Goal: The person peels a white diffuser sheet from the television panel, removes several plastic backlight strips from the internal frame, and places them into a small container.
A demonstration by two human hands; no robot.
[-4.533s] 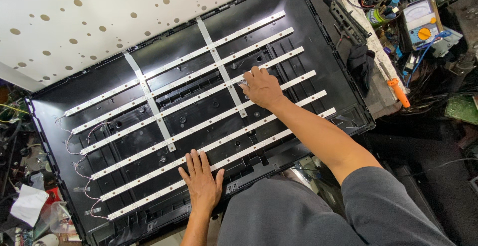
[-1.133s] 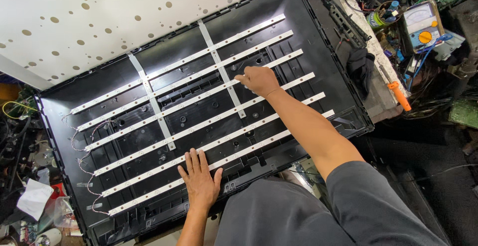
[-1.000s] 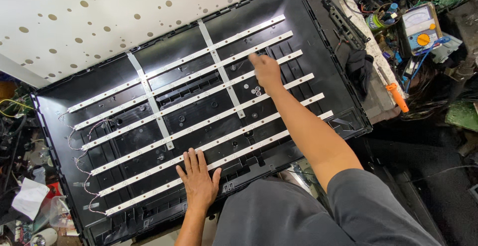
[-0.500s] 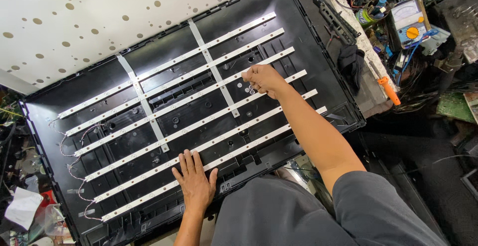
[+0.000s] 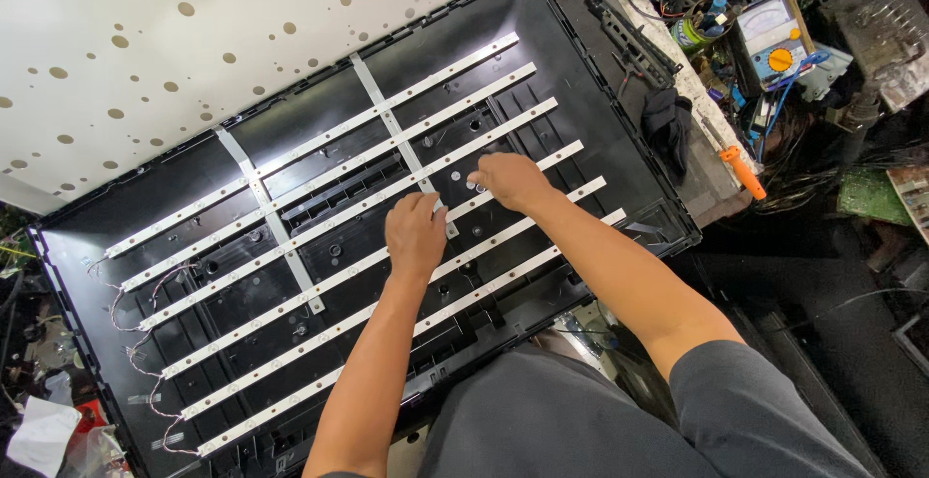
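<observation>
A black television back panel [image 5: 590, 62] lies tilted across the bench, with several long white LED strips [image 5: 319, 212] running along it and two white cross strips [image 5: 261, 212] taped over them. My left hand [image 5: 416, 234] rests palm down on the strips by the lower end of the right cross strip [image 5: 392, 130]. My right hand [image 5: 508, 180] sits just to its right, fingers curled and pinching at a strip near that same cross strip. Thin wires [image 5: 131, 289] leave the strip ends at the panel's left side.
A white sheet with brown dots [image 5: 145, 43] lies behind the panel. To the right are a multimeter [image 5: 772, 41], an orange-handled tool [image 5: 742, 170], a black cloth [image 5: 668, 120], circuit boards and tangled cables. Crumpled paper [image 5: 39, 434] lies at lower left.
My left hand has moved from the panel's near edge up to the middle, next to my right hand. The right hand has stayed around the right cross strip. The view has shifted slightly.
</observation>
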